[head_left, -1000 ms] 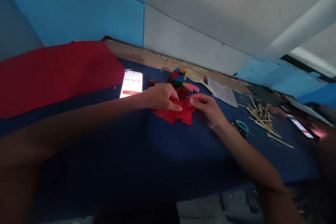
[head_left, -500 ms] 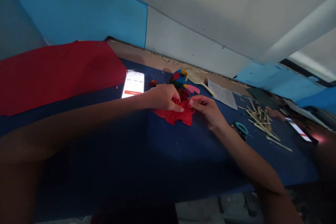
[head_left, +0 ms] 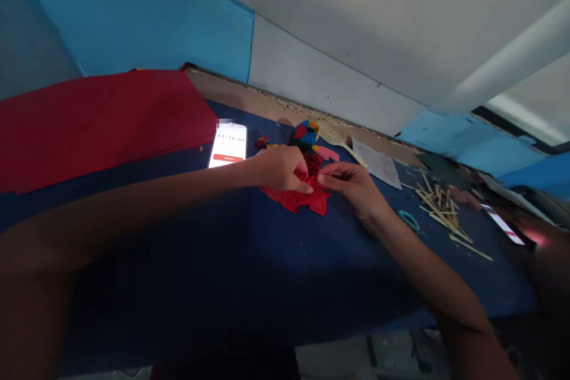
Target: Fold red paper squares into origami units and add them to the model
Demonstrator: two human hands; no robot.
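A gathered, crinkled red cloth (head_left: pixel 296 197) lies on the dark blue tabletop in front of me. My left hand (head_left: pixel 287 169) is closed on its upper left part, thumb and fingers pressed into the folds. From the right, my right hand (head_left: pixel 345 181) pinches the cloth's upper right part between thumb and fingertips. Just behind the hands sits a bundle of coloured sticks or threads (head_left: pixel 305 132) in blue, red, yellow and green, with a pink piece (head_left: pixel 326 153) beside it.
A lit phone (head_left: pixel 228 143) lies left of the hands, near a large red sheet (head_left: pixel 111 124). To the right are a pale brush (head_left: pixel 341 143), white paper (head_left: pixel 376 161), scissors with a teal handle (head_left: pixel 408 221), loose sticks (head_left: pixel 440 211) and another phone (head_left: pixel 503 224) by a person's arm.
My right fingertips have shifted slightly left and down on the red cloth. My left hand keeps its hold. The view has moved slightly.
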